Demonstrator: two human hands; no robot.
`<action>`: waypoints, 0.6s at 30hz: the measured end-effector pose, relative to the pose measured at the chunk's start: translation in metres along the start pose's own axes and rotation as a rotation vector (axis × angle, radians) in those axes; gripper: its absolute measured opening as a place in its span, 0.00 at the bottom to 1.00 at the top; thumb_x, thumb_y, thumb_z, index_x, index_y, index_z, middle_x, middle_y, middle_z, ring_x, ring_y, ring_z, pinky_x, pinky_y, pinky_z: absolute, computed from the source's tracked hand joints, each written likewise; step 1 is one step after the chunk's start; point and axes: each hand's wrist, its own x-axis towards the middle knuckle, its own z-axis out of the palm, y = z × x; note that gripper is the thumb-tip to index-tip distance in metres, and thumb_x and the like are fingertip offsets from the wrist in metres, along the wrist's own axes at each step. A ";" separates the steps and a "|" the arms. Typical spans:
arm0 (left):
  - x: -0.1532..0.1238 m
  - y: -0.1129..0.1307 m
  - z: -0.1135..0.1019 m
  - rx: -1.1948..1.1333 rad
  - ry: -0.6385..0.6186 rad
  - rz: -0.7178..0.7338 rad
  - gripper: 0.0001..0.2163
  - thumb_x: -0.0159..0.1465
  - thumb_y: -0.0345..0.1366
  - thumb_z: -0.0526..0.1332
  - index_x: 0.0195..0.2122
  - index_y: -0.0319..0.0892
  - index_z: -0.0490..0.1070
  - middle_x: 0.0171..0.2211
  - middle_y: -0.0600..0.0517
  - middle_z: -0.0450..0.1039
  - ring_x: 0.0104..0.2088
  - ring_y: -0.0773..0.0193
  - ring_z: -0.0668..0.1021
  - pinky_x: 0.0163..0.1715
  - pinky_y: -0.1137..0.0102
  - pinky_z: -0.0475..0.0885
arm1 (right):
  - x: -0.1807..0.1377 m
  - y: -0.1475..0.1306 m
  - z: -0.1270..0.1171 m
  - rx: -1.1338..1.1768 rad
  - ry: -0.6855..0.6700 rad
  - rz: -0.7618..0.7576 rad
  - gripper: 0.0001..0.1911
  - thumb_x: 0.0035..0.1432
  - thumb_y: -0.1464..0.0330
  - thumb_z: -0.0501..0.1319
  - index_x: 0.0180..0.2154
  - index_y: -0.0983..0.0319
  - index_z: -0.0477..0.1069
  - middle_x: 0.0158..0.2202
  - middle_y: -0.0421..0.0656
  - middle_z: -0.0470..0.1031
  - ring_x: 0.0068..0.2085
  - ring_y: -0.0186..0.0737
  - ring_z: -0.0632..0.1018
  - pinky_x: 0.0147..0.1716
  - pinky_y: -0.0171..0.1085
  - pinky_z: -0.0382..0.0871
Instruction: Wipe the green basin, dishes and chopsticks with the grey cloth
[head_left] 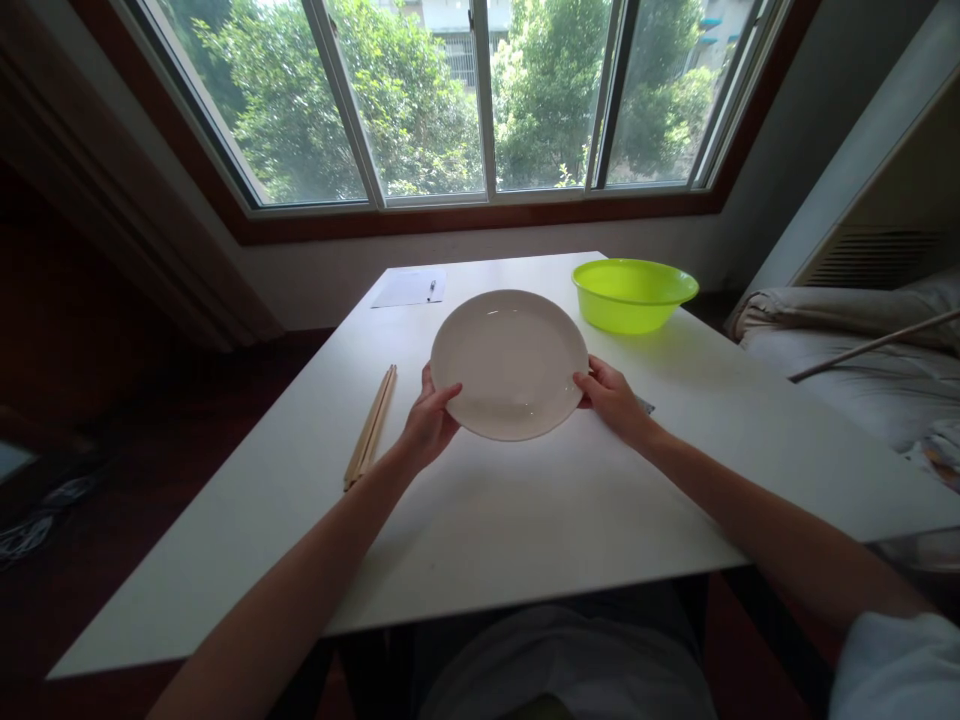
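A pale plate (510,365) fills the centre of the frame, the left hand's (431,422) grip pinching its left rim, the right hand's (607,395) its right. Wooden sticks (371,425) lie left of centre on the tabletop (517,530); a lime-green basin (634,300) sits upper right.

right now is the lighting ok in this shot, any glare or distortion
Head view: strong daylight from the window, while the curtain sits in deep shadow; head view: small glints on the plate, its rim still readable; head view: wide-angle stretch, with the white table splaying out toward the lower corners.
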 end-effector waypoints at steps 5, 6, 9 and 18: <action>0.005 -0.008 -0.007 0.329 0.019 0.059 0.24 0.54 0.40 0.62 0.50 0.48 0.53 0.43 0.52 0.67 0.30 0.66 0.76 0.20 0.73 0.74 | 0.007 0.005 -0.011 -0.273 0.055 -0.116 0.17 0.55 0.60 0.54 0.44 0.61 0.68 0.30 0.40 0.73 0.28 0.36 0.72 0.28 0.35 0.70; 0.006 -0.010 -0.008 0.391 0.012 0.079 0.23 0.55 0.41 0.61 0.49 0.47 0.52 0.39 0.53 0.67 0.26 0.68 0.75 0.17 0.73 0.73 | 0.007 0.004 -0.013 -0.362 0.082 -0.138 0.17 0.56 0.60 0.53 0.44 0.61 0.68 0.29 0.40 0.73 0.28 0.36 0.72 0.28 0.35 0.68; 0.006 -0.015 -0.009 0.534 -0.033 0.095 0.20 0.58 0.43 0.57 0.47 0.45 0.49 0.28 0.59 0.64 0.14 0.71 0.70 0.09 0.75 0.66 | 0.006 -0.005 -0.018 -0.589 0.147 -0.211 0.16 0.59 0.60 0.50 0.42 0.61 0.69 0.27 0.41 0.73 0.28 0.39 0.72 0.29 0.36 0.64; 0.014 -0.005 0.004 0.733 -0.128 0.077 0.13 0.58 0.33 0.52 0.42 0.44 0.49 0.20 0.63 0.61 0.11 0.71 0.68 0.09 0.77 0.61 | 0.014 -0.034 -0.038 -0.893 0.141 -0.214 0.15 0.59 0.63 0.48 0.34 0.62 0.70 0.24 0.43 0.74 0.28 0.40 0.73 0.28 0.34 0.60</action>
